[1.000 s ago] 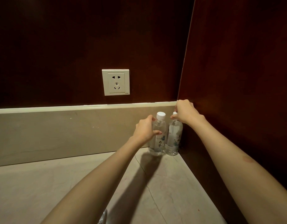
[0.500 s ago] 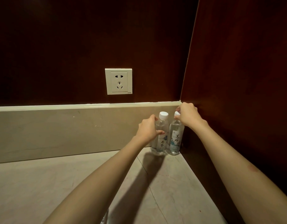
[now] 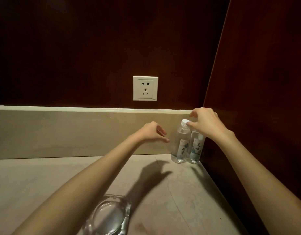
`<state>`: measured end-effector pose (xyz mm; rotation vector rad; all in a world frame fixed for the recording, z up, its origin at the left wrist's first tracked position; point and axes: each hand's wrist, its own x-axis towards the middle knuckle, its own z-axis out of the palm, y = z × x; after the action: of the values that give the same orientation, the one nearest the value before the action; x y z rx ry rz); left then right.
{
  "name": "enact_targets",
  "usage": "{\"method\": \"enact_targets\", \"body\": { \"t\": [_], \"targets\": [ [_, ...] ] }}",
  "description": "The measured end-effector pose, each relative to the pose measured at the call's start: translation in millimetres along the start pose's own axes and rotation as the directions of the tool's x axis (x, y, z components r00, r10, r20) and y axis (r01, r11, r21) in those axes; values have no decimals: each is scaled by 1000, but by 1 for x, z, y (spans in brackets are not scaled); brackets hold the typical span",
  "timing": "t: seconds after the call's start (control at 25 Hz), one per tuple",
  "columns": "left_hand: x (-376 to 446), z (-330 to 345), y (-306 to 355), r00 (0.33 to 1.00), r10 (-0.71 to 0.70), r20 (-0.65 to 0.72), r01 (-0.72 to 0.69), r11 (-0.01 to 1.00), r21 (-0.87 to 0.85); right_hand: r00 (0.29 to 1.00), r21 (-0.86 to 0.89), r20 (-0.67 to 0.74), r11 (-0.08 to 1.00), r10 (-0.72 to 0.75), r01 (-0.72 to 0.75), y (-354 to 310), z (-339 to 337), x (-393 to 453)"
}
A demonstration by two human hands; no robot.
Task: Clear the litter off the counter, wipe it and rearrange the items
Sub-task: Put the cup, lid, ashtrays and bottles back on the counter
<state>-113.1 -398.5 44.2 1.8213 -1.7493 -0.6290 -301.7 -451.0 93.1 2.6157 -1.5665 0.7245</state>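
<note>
Two clear water bottles stand side by side in the back right corner of the beige stone counter (image 3: pixel 44 184). The left bottle (image 3: pixel 180 143) shows its white cap. The right bottle (image 3: pixel 196 148) has its top hidden behind my right hand (image 3: pixel 205 122), which hovers over it with fingers loosely spread and the thumb beside the left bottle's cap. My left hand (image 3: pixel 151 133) hangs in the air a little left of the bottles, fingers relaxed and apart, holding nothing.
A clear glass ashtray (image 3: pixel 109 216) sits on the counter near the front, under my left forearm. A stone backsplash (image 3: pixel 61 133) runs along the back, with a white wall socket (image 3: pixel 145 88) above it. A dark wood panel (image 3: pixel 256 99) closes off the right side.
My left hand has let go of the left bottle and drawn back to the left. My right hand has loosened over the right bottle's top. The view tilted down, revealing the ashtray.
</note>
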Motion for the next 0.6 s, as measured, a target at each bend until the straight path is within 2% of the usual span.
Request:
{"method": "enact_targets", "body": {
  "t": [0.12, 0.2, 0.36, 0.6],
  "targets": [
    [-44, -41, -21, 997, -44, 56, 41, 997, 60, 971, 45, 198, 991, -132, 125, -39, 6, -16],
    [-80, -68, -41, 994, -88, 59, 81, 992, 100, 939, 54, 273, 978, -209, 202, -73, 16, -25],
    [-160, -117, -85, 978, -211, 9, 207, 966, 154, 874, 138, 337, 937, -350, 322, -149, 40, -49],
    [-294, -177, -145, 920, -384, -77, 391, 911, 131, 740, 269, 398, 840, -542, 471, -265, 74, -96]
  ]
}}
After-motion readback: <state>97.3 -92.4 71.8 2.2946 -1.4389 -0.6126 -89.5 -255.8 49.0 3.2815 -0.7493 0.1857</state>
